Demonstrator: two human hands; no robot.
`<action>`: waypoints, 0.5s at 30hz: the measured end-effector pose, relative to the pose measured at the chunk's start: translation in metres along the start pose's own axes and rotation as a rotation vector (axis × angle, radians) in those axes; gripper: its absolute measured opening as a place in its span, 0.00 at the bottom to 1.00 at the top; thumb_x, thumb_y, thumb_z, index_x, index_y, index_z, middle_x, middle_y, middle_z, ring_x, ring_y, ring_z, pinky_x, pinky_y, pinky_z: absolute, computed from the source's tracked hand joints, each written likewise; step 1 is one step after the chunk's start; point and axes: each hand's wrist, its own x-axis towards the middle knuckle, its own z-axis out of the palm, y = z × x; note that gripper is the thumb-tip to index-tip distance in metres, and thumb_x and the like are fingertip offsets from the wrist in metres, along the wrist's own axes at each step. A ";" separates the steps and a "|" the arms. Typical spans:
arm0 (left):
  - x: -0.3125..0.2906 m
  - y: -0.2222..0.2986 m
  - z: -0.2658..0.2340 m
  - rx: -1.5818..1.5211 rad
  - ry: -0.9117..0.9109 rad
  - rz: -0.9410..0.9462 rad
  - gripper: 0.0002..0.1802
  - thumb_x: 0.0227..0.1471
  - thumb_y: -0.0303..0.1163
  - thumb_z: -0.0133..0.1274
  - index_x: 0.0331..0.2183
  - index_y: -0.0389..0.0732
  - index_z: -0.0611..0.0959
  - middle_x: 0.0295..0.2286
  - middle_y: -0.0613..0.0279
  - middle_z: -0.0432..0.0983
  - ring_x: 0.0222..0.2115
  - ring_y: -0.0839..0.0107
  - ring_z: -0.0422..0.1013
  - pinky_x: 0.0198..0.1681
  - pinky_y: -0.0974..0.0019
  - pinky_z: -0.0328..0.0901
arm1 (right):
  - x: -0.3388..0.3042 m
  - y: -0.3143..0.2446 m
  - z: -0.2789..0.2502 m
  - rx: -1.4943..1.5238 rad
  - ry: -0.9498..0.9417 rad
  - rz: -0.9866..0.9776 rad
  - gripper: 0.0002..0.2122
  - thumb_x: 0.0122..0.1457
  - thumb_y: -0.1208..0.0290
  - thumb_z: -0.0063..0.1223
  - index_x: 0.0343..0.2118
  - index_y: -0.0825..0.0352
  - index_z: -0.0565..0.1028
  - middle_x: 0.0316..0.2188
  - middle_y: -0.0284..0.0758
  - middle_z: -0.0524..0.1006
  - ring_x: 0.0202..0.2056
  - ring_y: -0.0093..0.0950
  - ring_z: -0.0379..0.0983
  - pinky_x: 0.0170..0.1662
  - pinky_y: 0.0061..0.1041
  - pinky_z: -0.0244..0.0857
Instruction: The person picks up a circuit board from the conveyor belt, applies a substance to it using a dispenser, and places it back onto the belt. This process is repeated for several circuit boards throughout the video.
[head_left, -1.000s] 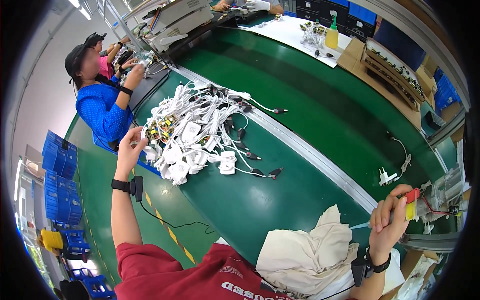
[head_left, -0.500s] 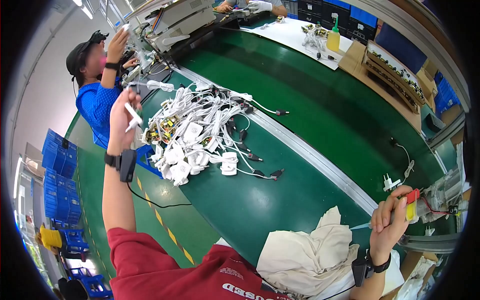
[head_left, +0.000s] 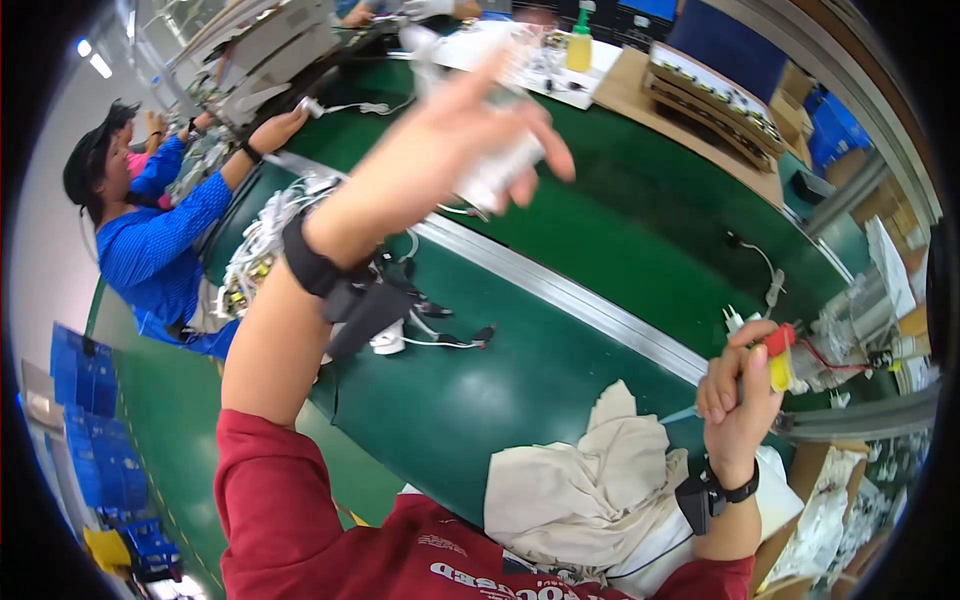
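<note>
My left hand [head_left: 455, 135], smeared by motion, is raised over the green conveyor belt with a white plug adapter [head_left: 500, 172] in its fingers; metal prongs seem to show below it. My right hand [head_left: 738, 385] is closed around a slim tool with a pale blue tapered tip [head_left: 680, 415]. A red and yellow piece [head_left: 782, 358] shows by that thumb; whether it belongs to the tool I cannot tell. Behind my left forearm lies a pile of white cables and adapters [head_left: 265, 235], partly hidden. A beige cloth [head_left: 580, 480] lies crumpled left of my right wrist.
A metal rail [head_left: 590, 305] divides the green worktop from the belt. A corded white plug [head_left: 735, 318] lies beyond my right hand. Trays of boards [head_left: 710, 100] and a yellow bottle [head_left: 579, 50] stand across the belt. At left, a co-worker in blue [head_left: 160, 235] holds a corded white plug.
My left hand has swung from beside the pile to the right, over the belt, with the white piece. The view has shifted. The co-worker's raised arm now reaches toward the belt.
</note>
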 end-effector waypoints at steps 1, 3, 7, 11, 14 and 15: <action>0.010 -0.005 0.023 0.245 -0.073 -0.126 0.24 0.57 0.35 0.40 0.55 0.46 0.62 0.28 0.55 0.77 0.22 0.64 0.72 0.26 0.57 0.69 | 0.001 0.002 -0.002 0.004 -0.019 -0.001 0.12 0.63 0.60 0.39 0.35 0.65 0.62 0.10 0.22 0.53 0.09 0.12 0.46 0.11 0.14 0.41; 0.016 -0.038 0.057 0.713 -0.393 0.009 0.26 0.56 0.37 0.41 0.56 0.45 0.60 0.27 0.50 0.75 0.21 0.67 0.72 0.21 0.64 0.66 | 0.002 0.005 -0.003 -0.008 -0.013 0.000 0.12 0.63 0.60 0.39 0.35 0.65 0.62 0.10 0.22 0.53 0.09 0.12 0.46 0.11 0.14 0.41; -0.020 -0.144 0.072 0.946 -0.319 0.241 0.20 0.56 0.39 0.43 0.48 0.39 0.67 0.26 0.54 0.72 0.21 0.69 0.71 0.20 0.65 0.66 | 0.004 0.001 -0.001 -0.013 -0.030 0.003 0.12 0.63 0.60 0.40 0.36 0.66 0.62 0.10 0.23 0.54 0.09 0.13 0.48 0.12 0.15 0.43; -0.001 -0.110 0.100 0.166 -0.128 -0.580 0.20 0.57 0.41 0.43 0.46 0.38 0.69 0.27 0.62 0.68 0.22 0.76 0.67 0.17 0.72 0.61 | 0.007 0.002 -0.013 -0.072 -0.026 -0.010 0.12 0.63 0.61 0.39 0.35 0.67 0.63 0.10 0.24 0.55 0.09 0.13 0.48 0.12 0.15 0.44; -0.012 -0.123 0.127 -0.060 -0.111 -0.672 0.21 0.57 0.44 0.43 0.45 0.39 0.69 0.26 0.66 0.67 0.22 0.79 0.64 0.16 0.77 0.58 | 0.009 0.003 -0.016 -0.098 -0.031 -0.018 0.12 0.63 0.61 0.39 0.36 0.67 0.63 0.10 0.24 0.55 0.09 0.13 0.49 0.12 0.15 0.45; -0.018 -0.128 0.137 -0.173 -0.091 -0.717 0.21 0.57 0.45 0.43 0.45 0.39 0.69 0.26 0.68 0.66 0.22 0.81 0.63 0.15 0.80 0.56 | 0.009 0.003 -0.017 -0.111 -0.032 -0.027 0.13 0.63 0.60 0.39 0.36 0.67 0.63 0.10 0.24 0.55 0.09 0.13 0.49 0.12 0.15 0.45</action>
